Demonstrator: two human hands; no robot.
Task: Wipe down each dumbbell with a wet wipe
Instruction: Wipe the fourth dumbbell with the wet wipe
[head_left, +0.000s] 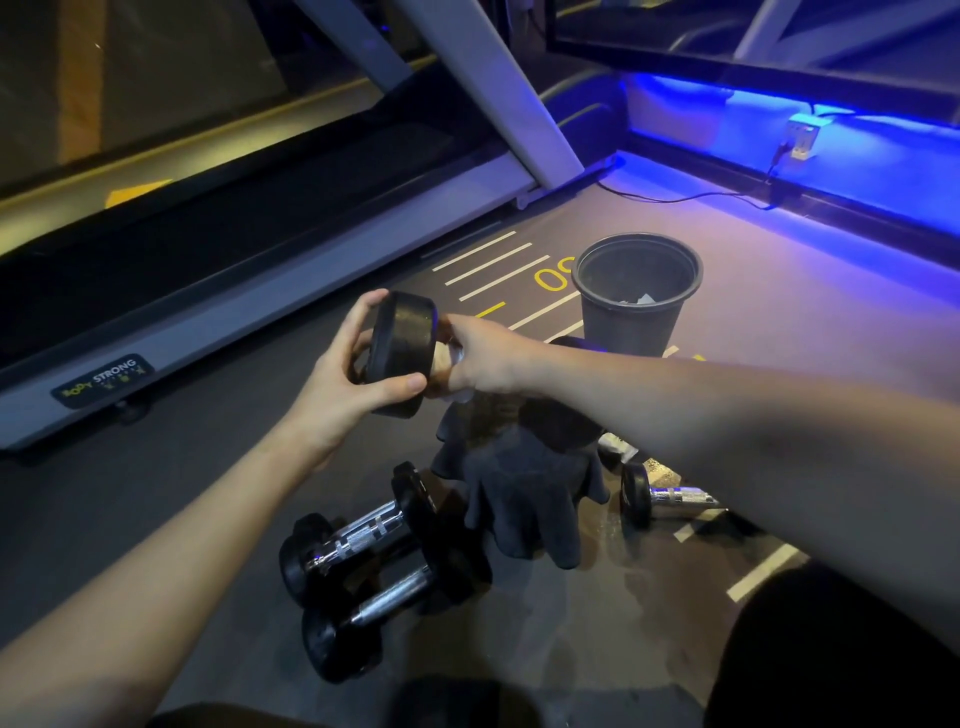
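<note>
The held dumbbell (402, 353), raised above the floor, is rigid and probably heavy: the left hand (345, 384) grips its smooth near head while the right hand (483, 364) wraps a wet wipe (457, 356) around the handle. Two more dumbbells (374, 566) lie beneath, beside a dark cloth (519, 493) and bin (636, 291).

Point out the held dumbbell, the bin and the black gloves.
held dumbbell (402, 353): head view, on its near black end weight.
bin (631, 325): head view, on its outer front wall.
black gloves (519, 493): head view, on the fabric's middle.
</note>
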